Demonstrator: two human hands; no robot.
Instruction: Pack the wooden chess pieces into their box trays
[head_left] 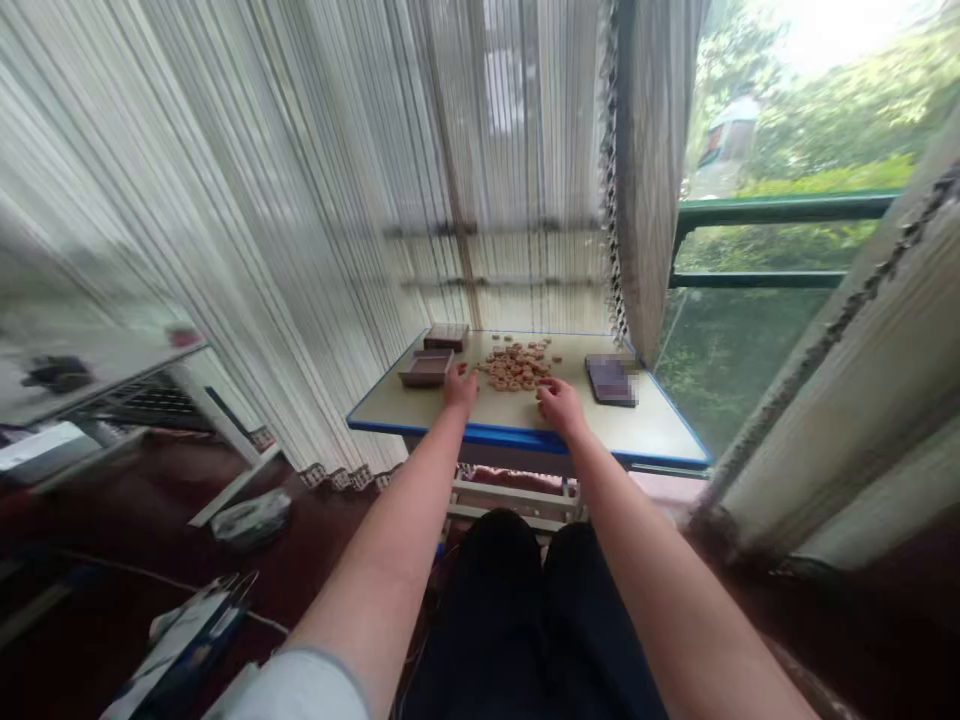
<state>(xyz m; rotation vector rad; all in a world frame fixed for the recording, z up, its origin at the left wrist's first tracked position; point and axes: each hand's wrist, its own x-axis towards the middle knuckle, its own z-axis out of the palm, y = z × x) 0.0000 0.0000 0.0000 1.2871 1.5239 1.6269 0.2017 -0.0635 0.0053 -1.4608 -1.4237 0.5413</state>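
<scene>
Round wooden discs, which look like Chinese chess pieces, lie in a loose heap on a small cream table with a blue edge. My left hand is at the heap's left side, fingers apart, next to an open shallow box. On the near right side of the heap, my right hand has its fingers loosely bent and a little apart. Its fingertips are close to the nearest discs; whether they touch is too small to tell. Neither hand visibly holds a disc.
A second flat box sits behind the open one. To the right lies a dark tablet-like object, partly pixelated. String curtains hang behind the table. A green railing stands outside at right. Another desk is at left.
</scene>
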